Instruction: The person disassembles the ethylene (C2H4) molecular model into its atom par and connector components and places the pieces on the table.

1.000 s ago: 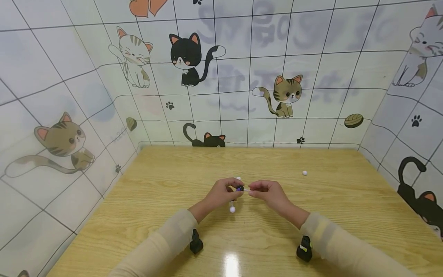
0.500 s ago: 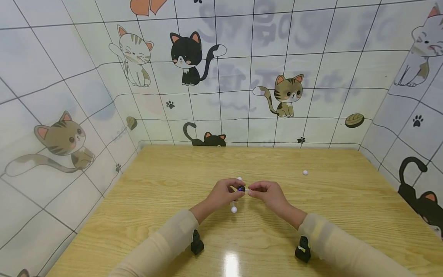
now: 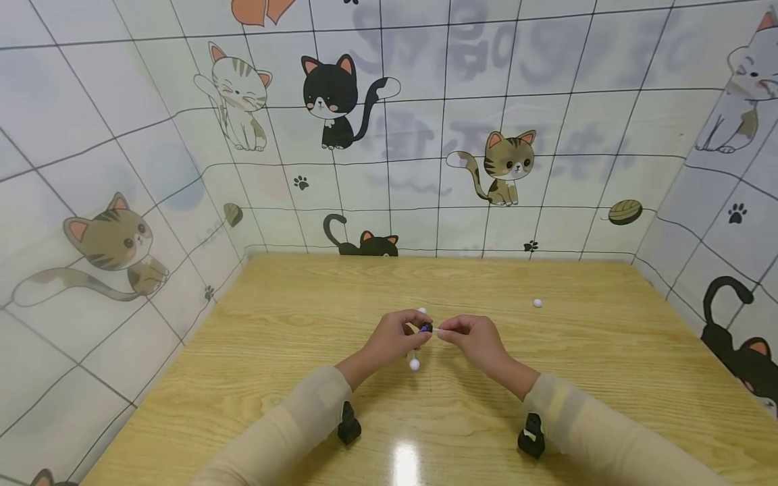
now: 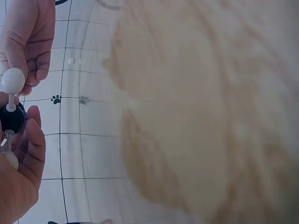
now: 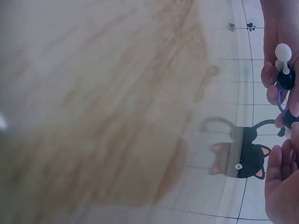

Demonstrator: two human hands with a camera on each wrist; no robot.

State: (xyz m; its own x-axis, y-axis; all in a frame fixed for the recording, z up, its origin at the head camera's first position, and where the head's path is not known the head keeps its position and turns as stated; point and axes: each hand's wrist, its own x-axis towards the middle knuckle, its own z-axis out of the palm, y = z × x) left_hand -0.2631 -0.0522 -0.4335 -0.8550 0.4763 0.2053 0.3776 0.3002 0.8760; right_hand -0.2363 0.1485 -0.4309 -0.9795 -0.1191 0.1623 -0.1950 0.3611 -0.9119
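My left hand (image 3: 395, 337) grips a ball-and-stick molecular model by one of its black balls (image 3: 426, 327), its thumb and fingers around it. White balls on short sticks jut from the model: one white ball (image 3: 415, 364) points toward me and another peeks out above the fingers. Facing it, my right hand (image 3: 477, 337) pinches a short white stick (image 3: 437, 330) that runs up to the black ball. In the right wrist view, a purple curved link (image 5: 280, 98) joins two black balls. Fingers cover part of the model.
A loose white ball (image 3: 537, 303) lies on the wooden table (image 3: 292, 297) at the back right. Cat-printed, tile-patterned walls (image 3: 413, 189) enclose the table at the back and both sides. A black wrist camera (image 3: 349, 424) hangs below each sleeve.
The model has shifted slightly right and away from me, its near white ball swinging a little to the right. Both hands keep their holds, with the right fingers still on the stick.
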